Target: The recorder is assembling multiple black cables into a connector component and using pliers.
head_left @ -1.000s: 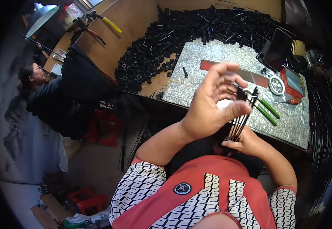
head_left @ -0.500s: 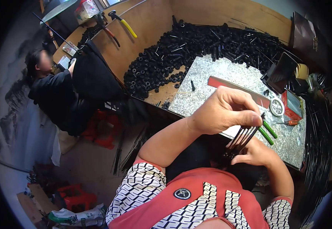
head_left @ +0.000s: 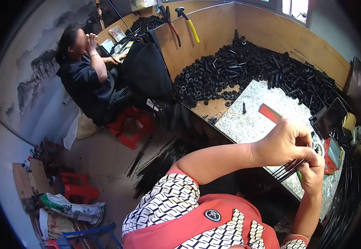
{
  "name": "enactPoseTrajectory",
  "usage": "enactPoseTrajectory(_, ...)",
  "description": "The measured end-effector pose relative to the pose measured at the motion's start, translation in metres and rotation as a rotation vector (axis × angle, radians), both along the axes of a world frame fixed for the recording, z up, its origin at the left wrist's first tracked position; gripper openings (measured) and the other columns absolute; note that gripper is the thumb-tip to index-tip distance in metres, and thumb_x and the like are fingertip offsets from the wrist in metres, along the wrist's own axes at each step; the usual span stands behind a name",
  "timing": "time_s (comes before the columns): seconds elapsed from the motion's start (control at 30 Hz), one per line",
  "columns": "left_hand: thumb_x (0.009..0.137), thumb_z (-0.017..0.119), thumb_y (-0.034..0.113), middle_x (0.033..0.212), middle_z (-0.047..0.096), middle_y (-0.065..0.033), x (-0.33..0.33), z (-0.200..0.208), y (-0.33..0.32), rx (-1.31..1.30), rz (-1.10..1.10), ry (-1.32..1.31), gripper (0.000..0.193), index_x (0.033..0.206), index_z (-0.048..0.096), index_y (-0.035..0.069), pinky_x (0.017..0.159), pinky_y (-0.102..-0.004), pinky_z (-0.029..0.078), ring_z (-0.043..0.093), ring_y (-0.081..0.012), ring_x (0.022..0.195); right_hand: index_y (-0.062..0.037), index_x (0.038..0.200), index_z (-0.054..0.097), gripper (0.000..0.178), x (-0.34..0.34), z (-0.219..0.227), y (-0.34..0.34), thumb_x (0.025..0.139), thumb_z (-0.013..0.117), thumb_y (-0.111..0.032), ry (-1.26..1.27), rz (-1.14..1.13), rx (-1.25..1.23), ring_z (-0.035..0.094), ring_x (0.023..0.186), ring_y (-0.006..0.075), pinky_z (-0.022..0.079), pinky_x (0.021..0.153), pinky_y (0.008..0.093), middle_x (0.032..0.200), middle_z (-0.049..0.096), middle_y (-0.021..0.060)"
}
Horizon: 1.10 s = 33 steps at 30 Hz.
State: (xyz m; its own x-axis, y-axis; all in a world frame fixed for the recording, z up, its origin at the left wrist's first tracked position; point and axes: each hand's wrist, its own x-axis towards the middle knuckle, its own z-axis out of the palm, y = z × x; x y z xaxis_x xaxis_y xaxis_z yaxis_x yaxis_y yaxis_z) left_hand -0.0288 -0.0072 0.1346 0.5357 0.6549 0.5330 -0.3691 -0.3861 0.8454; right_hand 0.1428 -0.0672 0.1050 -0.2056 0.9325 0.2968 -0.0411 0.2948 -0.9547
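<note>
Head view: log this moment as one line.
left hand: pinching thin black rods; right hand: at the same rods; beyond: speckled slab, heaped black parts

Seated person (head_left: 78, 89): dark clothes, upper left of the frame
Wall (head_left: 35, 79): grey mountain scene, left side
Yellow-handled pliers (head_left: 192, 30): on the wooden partition (head_left: 213, 31), top middle
Red-handled pliers (head_left: 174, 28): just left of the yellow pair
Window (head_left: 295, 9): bright, top right
Red stool (head_left: 119, 125): left of centre, below the person
Second red stool (head_left: 78, 191): lower left
Sack (head_left: 76, 209): white and green, lying below that stool
Red box (head_left: 333, 155): right side, on the table (head_left: 247, 124)
</note>
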Motion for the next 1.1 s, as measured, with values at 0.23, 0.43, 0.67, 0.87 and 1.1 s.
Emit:
enactPoseTrajectory(0.23,0.075,0.076,0.007,0.063,0.062,-0.0033,0.002,0.003,0.000,-0.015,0.059,0.046,0.015,0.072,0.063,-0.001,0.050,-0.0191,0.043,0.056,-0.0045,0.057,0.0033,0.081,0.063,0.005,-0.005,-0.002,-0.004,0.077,0.062,0.001,-0.008,-0.178,0.003,0.061,0.066,0.0128,0.050,0.062,0.0250,0.073,0.062,0.0051)
enactPoseTrajectory(0.43,0.076,0.073,0.005,0.071,0.065,-0.0036,0.002,0.000,0.003,-0.215,-0.105,-0.039,0.011,0.078,0.065,-0.001,0.057,-0.0194,0.048,0.060,-0.0059,0.062,0.0033,0.082,0.062,0.005,-0.001,-0.006,-0.001,0.079,0.063,0.000,-0.007,-0.168,0.034,0.059,0.068,0.0109,0.047,0.062,0.0226,0.076,0.061,0.0031)
enactPoseTrajectory(0.67,0.079,0.071,0.005,0.077,0.067,-0.0048,-0.002,-0.001,0.009,-0.120,-0.024,0.039,0.010,0.086,0.067,-0.001,0.064,-0.0206,0.049,0.062,-0.0066,0.071,0.0044,0.097,0.058,0.022,-0.002,-0.003,0.003,0.085,0.064,-0.013,0.034,-0.113,-0.023,0.060,0.071,0.0124,0.050,0.067,0.0262,0.084,0.063,0.0061)
enactPoseTrajectory(0.87,0.081,0.070,0.006,0.078,0.066,-0.0044,-0.005,-0.007,0.017,-0.209,-0.174,-0.022,0.009,0.087,0.067,-0.001,0.062,-0.0210,0.050,0.061,-0.0067,0.070,0.0044,0.104,0.056,0.029,-0.005,-0.007,0.001,0.085,0.066,-0.014,0.099,-0.114,-0.035,0.060,0.071,0.0133,0.051,0.067,0.0267,0.087,0.062,0.0067)
enactPoseTrajectory(1.1,0.088,0.060,0.005,0.083,0.067,-0.0078,-0.027,-0.023,0.032,-0.194,0.100,-0.014,0.017,0.103,0.061,-0.003,0.062,-0.0228,0.052,0.063,-0.0101,0.070,0.0036,0.109,0.053,0.030,-0.004,-0.017,0.003,0.087,0.064,-0.014,0.146,-0.233,-0.026,0.060,0.069,0.0131,0.053,0.062,0.0289,0.090,0.061,0.0073)
